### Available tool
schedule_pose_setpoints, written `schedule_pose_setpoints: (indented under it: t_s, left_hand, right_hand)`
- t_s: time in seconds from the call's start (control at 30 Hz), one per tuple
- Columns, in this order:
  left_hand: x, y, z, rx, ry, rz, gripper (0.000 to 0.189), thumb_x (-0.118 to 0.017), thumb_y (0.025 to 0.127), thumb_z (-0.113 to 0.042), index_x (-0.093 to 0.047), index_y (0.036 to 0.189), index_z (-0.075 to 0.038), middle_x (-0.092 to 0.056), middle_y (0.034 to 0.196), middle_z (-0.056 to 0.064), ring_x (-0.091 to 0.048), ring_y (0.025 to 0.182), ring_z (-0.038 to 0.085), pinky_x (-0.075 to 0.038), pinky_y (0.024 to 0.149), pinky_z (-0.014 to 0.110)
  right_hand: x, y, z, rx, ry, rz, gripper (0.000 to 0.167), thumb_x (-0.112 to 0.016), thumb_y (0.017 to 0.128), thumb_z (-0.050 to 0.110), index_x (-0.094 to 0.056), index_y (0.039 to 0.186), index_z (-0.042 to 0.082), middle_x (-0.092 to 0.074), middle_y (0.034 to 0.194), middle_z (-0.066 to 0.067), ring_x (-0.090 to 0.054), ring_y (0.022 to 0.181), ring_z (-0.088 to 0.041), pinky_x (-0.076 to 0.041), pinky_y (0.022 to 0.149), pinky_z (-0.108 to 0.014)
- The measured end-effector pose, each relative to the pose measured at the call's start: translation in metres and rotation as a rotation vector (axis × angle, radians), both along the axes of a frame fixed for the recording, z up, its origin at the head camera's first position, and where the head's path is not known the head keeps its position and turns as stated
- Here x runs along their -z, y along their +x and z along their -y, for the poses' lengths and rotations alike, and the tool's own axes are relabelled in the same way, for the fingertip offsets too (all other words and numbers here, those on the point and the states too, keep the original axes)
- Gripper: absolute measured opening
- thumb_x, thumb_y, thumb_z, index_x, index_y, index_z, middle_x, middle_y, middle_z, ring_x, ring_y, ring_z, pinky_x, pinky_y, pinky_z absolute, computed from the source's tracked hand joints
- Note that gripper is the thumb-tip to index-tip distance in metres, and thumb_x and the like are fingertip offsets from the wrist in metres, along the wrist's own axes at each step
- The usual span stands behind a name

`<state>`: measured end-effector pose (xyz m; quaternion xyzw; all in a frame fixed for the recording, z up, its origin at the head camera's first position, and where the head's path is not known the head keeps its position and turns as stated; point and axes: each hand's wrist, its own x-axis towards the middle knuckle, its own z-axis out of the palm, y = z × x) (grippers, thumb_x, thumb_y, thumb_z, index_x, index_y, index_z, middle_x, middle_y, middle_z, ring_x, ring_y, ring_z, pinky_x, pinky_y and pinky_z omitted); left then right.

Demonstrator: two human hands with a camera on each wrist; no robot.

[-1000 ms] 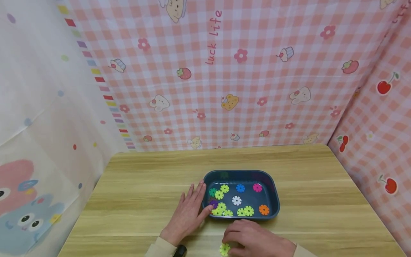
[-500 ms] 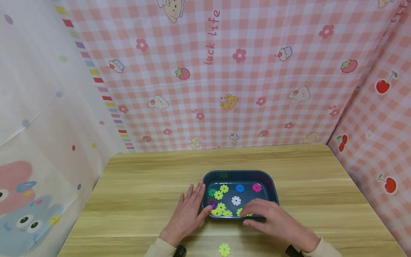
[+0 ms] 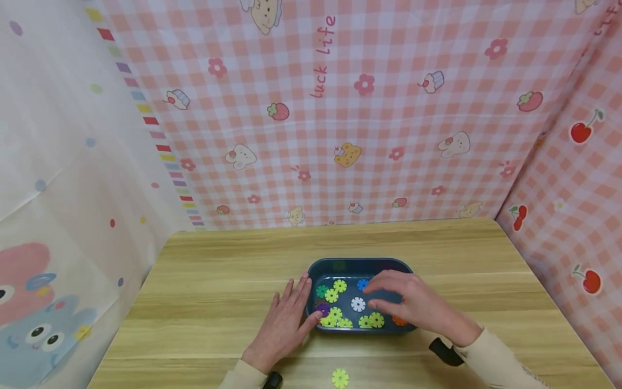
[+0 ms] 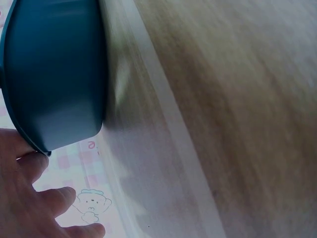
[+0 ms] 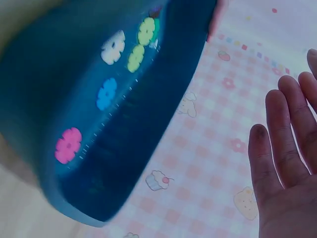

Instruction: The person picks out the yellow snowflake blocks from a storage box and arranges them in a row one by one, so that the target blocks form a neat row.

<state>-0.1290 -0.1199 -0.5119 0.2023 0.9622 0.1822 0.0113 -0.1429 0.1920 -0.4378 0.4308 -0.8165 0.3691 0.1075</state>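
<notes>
A dark blue tray [image 3: 389,265] holds several notched plastic discs. My left hand [image 3: 284,324] lies at its left side, fingers fairly straight against the rim and thumb over the near left corner. Over the tray's right half is my right hand [image 3: 413,302], fingers loosely bent, thumb apart, nothing between them. Its fingertips are near the blue disc [image 3: 362,284] and the white disc [image 3: 358,304]. It hides the pink disc [image 5: 68,145] in the head view and partly covers the orange disc [image 3: 399,320]. One yellow-green disc [image 3: 340,378] lies on the table before the tray.
Inside the tray, several yellow-green discs [image 3: 335,313] cluster at the left with a purple disc [image 3: 323,309] and a green disc [image 3: 322,291]. The wooden table [image 3: 233,281] meets a pink checked curtain [image 3: 291,129] behind. White cloth [image 3: 97,178] hangs at the left.
My right hand has left the yellow-green disc on the table and moved forward over the tray, passing its near right side, then further in. The left hand stays at the rim.
</notes>
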Motion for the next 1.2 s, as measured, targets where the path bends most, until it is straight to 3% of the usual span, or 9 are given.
schedule_pose_setpoints:
  t_s: [0.23,0.43,0.6,0.8,1.1,1.2]
  left_hand:
    - [-0.001,0.0,0.001,0.004,-0.003,0.005,0.079,-0.039,0.107,-0.06,-0.025,0.165,-0.008,-0.017,0.173,0.007,-0.02,0.156,0.04,-0.022,0.119,0.069]
    - [0.0,0.0,0.001,0.004,0.003,0.024,0.079,-0.036,0.107,-0.061,-0.024,0.165,-0.009,-0.016,0.173,0.005,-0.018,0.156,0.039,-0.022,0.119,0.069]
    - [0.001,0.0,0.001,0.008,0.009,0.034,0.08,-0.033,0.107,-0.064,-0.023,0.166,-0.01,-0.015,0.173,0.005,-0.017,0.157,0.039,-0.021,0.119,0.069]
    - [0.001,-0.002,0.001,0.009,-0.004,0.036,0.082,-0.029,0.106,-0.067,-0.022,0.166,-0.011,-0.015,0.173,0.005,-0.017,0.157,0.039,-0.022,0.119,0.069]
    - [0.001,-0.002,0.001,0.014,-0.006,0.026,0.083,-0.027,0.106,-0.067,-0.022,0.166,-0.011,-0.014,0.173,0.005,-0.018,0.156,0.039,-0.023,0.119,0.069]
    - [0.001,-0.001,0.001,0.015,0.0,0.018,0.082,-0.028,0.107,-0.066,-0.022,0.166,-0.01,-0.015,0.173,0.005,-0.019,0.156,0.039,-0.023,0.119,0.069]
  right_hand:
    - [-0.015,-0.018,0.009,0.028,0.126,0.108,0.019,-0.076,0.096,0.02,-0.075,0.115,0.018,-0.071,0.114,0.007,-0.069,0.106,-0.014,-0.06,0.089,-0.04]
    - [-0.014,-0.034,0.019,0.01,0.231,0.197,0.024,-0.071,0.1,0.032,-0.074,0.121,0.022,-0.07,0.119,0.009,-0.067,0.11,-0.016,-0.058,0.094,-0.043]
    - [-0.005,-0.047,0.029,-0.013,0.296,0.215,0.027,-0.07,0.1,0.037,-0.074,0.122,0.022,-0.069,0.121,0.011,-0.066,0.111,-0.014,-0.056,0.098,-0.04]
    - [0.008,-0.06,0.037,-0.056,0.318,0.263,0.025,-0.072,0.099,0.028,-0.075,0.122,0.017,-0.07,0.121,0.006,-0.068,0.112,-0.022,-0.057,0.098,-0.04]
    - [0.029,-0.072,0.051,-0.089,0.357,0.381,0.027,-0.074,0.098,0.02,-0.075,0.123,0.01,-0.07,0.121,0.003,-0.068,0.111,-0.023,-0.057,0.097,-0.044]
    - [0.036,-0.075,0.055,-0.086,0.379,0.381,0.028,-0.075,0.097,0.019,-0.075,0.124,0.01,-0.069,0.122,0.004,-0.067,0.113,-0.02,-0.056,0.098,-0.044]
